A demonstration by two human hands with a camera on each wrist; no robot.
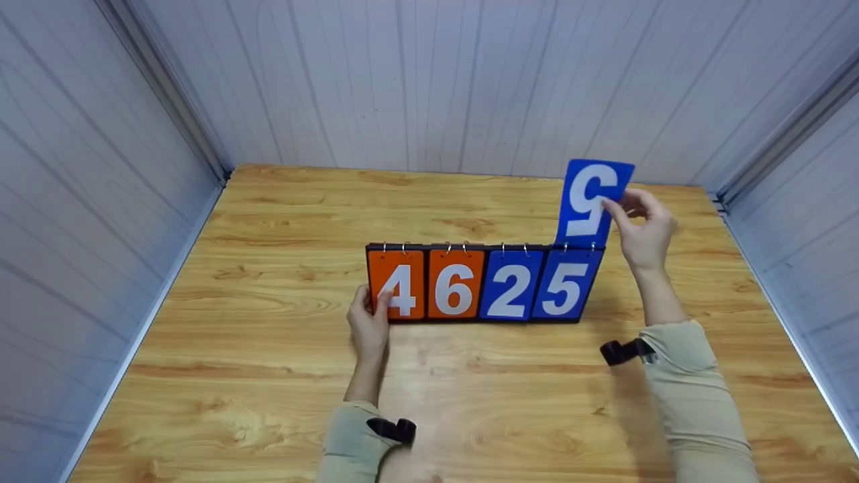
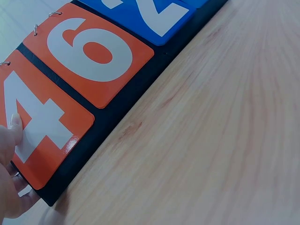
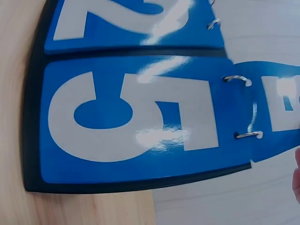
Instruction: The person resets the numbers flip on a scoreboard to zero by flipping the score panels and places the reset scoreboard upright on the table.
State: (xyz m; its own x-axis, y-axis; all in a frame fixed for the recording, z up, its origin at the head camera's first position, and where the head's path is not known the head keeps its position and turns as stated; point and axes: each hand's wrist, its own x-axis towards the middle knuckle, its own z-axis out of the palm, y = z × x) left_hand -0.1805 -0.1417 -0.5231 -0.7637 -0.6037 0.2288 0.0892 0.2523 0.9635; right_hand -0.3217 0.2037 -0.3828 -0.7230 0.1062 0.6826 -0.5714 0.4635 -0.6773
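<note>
A black flip scoreboard [image 2: 108, 117] stands on the table, its cards hung on metal rings [image 3: 236, 79] and reading 4, 6, 2 and 5. The left pair is orange, the right pair blue. My left hand [image 1: 369, 329] grips the board's left end, thumb on the orange 4 card [image 1: 416, 308] and fingers behind. At the other end, my right hand [image 1: 647, 231] pinches the right edge of a raised blue card [image 1: 584, 201] between thumb and fingers. That card stands up above the rings and shows an upside-down 5. Below it hangs the blue 5 card [image 1: 564, 288].
The wood-grain table [image 1: 268, 389] spreads around the scoreboard. Pale panelled walls [image 1: 429, 87] close it in at the back and on both sides. A black wrist camera [image 1: 396, 429] sits on the left sleeve, another black camera [image 1: 624, 351] on the right.
</note>
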